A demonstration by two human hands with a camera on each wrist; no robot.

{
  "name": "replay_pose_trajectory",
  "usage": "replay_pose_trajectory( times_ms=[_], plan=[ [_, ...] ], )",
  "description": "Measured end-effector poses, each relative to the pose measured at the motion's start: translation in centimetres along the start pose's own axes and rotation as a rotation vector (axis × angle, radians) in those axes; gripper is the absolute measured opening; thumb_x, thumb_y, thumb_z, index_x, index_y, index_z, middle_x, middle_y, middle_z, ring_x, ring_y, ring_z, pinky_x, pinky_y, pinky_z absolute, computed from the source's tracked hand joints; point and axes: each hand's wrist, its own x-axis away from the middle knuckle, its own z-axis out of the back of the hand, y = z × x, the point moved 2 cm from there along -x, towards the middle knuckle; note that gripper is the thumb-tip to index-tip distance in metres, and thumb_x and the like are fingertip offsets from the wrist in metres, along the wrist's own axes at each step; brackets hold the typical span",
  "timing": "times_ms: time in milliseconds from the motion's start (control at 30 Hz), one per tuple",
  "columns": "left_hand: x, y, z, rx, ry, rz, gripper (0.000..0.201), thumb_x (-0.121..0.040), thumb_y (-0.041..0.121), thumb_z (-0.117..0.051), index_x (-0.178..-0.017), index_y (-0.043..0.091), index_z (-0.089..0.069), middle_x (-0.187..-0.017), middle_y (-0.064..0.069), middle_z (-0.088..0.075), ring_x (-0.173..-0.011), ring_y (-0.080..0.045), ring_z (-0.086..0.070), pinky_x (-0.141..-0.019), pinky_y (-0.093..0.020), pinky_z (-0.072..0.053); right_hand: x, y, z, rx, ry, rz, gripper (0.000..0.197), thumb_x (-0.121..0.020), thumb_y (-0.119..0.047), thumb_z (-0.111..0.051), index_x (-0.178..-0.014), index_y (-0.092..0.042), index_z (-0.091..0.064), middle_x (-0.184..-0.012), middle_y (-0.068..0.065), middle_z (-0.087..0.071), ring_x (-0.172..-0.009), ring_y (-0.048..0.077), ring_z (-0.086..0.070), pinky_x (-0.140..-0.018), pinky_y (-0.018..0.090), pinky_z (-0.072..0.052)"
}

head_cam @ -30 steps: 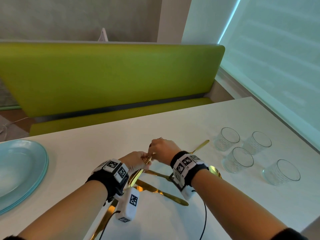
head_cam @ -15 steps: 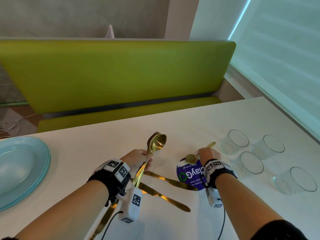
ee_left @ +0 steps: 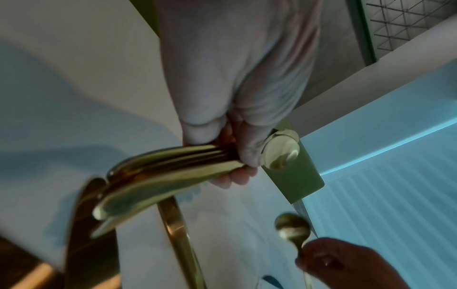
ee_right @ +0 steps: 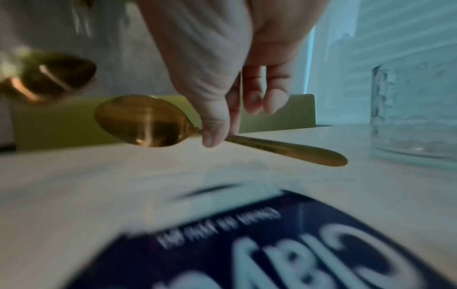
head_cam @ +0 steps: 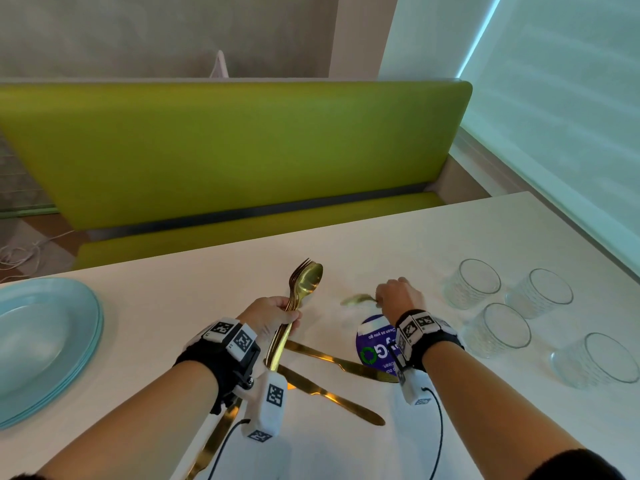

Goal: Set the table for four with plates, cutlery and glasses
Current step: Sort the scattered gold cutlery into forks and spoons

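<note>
Since before, our right hand (head_cam: 398,296) has lifted a spoon (ee_right: 148,122), pinching it; our left hand (head_cam: 273,315) grips gathered cutlery (head_cam: 304,285). Plates (head_cam: 41,341) stacked at the desk's (head_cam: 207,282) left edge, glasses (head_cam: 498,329) clustered right: nothing laid.

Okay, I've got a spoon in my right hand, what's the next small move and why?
Probably carry the spoon left and slip it into the bundle your left hand grips. Your right hand already pinches it by the neck, lifted off the table, and the bundle stands close by, so adding it gathers the cutlery.
</note>
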Motion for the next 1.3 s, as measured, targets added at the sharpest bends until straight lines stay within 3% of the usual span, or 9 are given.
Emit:
replay_pose_trajectory(
  times_ms=[167, 267, 400, 500, 633, 867, 1100, 1200, 1300],
  plan=[
    [0.4, 0.7, -1.0, 0.134, 0.061, 0.036, 0.016, -0.087, -0.010, -0.054, -0.082, 0.004, -0.059, -0.072, -0.013, -0.057, -0.065, -0.020, -0.056, -0.061, -0.028, -0.052, 0.3, -2.5, 3.1, -0.710, 0.081, -0.115, 0.009, -0.086, -0.024, -0.065, -0.090, -0.017, -0.070, -0.081, 0.000, -0.063, -0.075, 0.016, -0.056, -0.067, 0.025, -0.044],
    [0.6, 0.8, -1.7, 0.140, 0.062, 0.031, 0.014, -0.087, -0.009, -0.056, -0.082, 0.004, -0.059, -0.075, -0.012, -0.059, -0.068, -0.020, -0.057, -0.064, -0.029, -0.049, 1.6, -4.5, 3.2, -1.152, -0.119, -0.127, 0.009, -0.083, -0.019, -0.070, -0.077, -0.015, -0.065, -0.065, -0.001, -0.058, -0.052, 0.011, -0.045, -0.050, 0.017, -0.040],
    [1.1, 0.6, -2.8, 0.130, 0.005, 0.023, 0.011, -0.088, -0.006, -0.056, -0.084, 0.004, -0.058, -0.077, -0.011, -0.060, -0.069, -0.019, -0.058, -0.064, -0.028, -0.051, 3.0, -5.9, 1.7, -1.503, -0.269, -0.211, 0.010, -0.083, -0.011, -0.069, -0.075, -0.011, -0.064, -0.071, 0.004, -0.061, -0.049, 0.010, -0.041, -0.049, 0.021, -0.036],
    [1.4, 0.5, -3.5, 0.084, -0.040, 0.004, 0.010, -0.088, -0.003, -0.057, -0.087, 0.007, -0.059, -0.077, -0.011, -0.062, -0.068, -0.017, -0.059, -0.058, -0.023, -0.053, 3.7, -6.1, 0.5, -1.512, -0.295, -0.251, 0.008, -0.084, -0.012, -0.069, -0.077, -0.010, -0.064, -0.071, 0.004, -0.062, -0.048, 0.009, -0.042, -0.047, 0.019, -0.036],
    [1.5, 0.2, -4.1, 0.086, -0.092, -0.006, 0.014, -0.089, -0.005, -0.052, -0.090, 0.008, -0.058, -0.081, -0.013, -0.065, -0.075, -0.020, -0.065, -0.065, -0.029, -0.057, 4.5, -6.0, -0.6, -1.515, -0.303, -0.271, 0.010, -0.083, -0.018, -0.071, -0.084, -0.009, -0.065, -0.071, 0.005, -0.061, -0.041, 0.005, -0.044, -0.043, 0.017, -0.037],
    [1.7, -0.7, -5.2, 0.064, -0.127, -0.038, 0.023, -0.085, -0.006, -0.059, -0.101, 0.009, -0.061, -0.079, -0.013, -0.067, -0.061, -0.016, -0.067, -0.059, -0.026, -0.057, 5.3, -5.4, -0.8, -1.419, -0.281, -0.313, 0.006, -0.085, -0.013, -0.067, -0.079, -0.014, -0.066, -0.057, -0.001, -0.062, -0.044, 0.006, -0.051, -0.045, 0.018, -0.038],
    [1.5, -1.3, -6.0, -0.003, -0.133, -0.037, 0.026, -0.079, -0.009, -0.066, -0.097, 0.009, -0.065, -0.075, -0.011, -0.070, -0.063, -0.018, -0.067, -0.063, -0.028, -0.057, 5.4, -3.6, -1.1, -1.208, -0.202, -0.316, 0.015, -0.081, -0.031, -0.072, -0.082, -0.016, -0.071, -0.068, -0.007, -0.064, -0.052, 0.007, -0.048, -0.046, 0.017, -0.038],
    [1.0, -1.5, -6.7, -0.017, -0.082, -0.010, 0.022, -0.080, -0.006, -0.067, -0.098, 0.005, -0.064, -0.064, -0.006, -0.068, -0.060, -0.015, -0.066, -0.062, -0.025, -0.058, 5.5, -0.7, -0.9, -0.977, -0.113, -0.384, 0.027, -0.081, -0.036, -0.070, -0.095, -0.013, -0.073, -0.075, -0.005, -0.065, -0.066, 0.010, -0.058, -0.058, 0.020, -0.047],
    [0.7, -1.7, -7.4, -0.035, -0.104, 0.037, 0.016, -0.082, -0.004, -0.065, -0.095, 0.005, -0.064, -0.068, -0.007, -0.068, -0.067, -0.018, -0.064, -0.069, -0.028, -0.056, 6.2, 3.2, -1.3, -0.711, -0.099, -0.497, 0.032, -0.087, -0.033, -0.062, -0.108, -0.011, -0.069, -0.107, 0.005, -0.069, -0.102, 0.020, -0.064, -0.087, 0.028, -0.052]
  ],
)
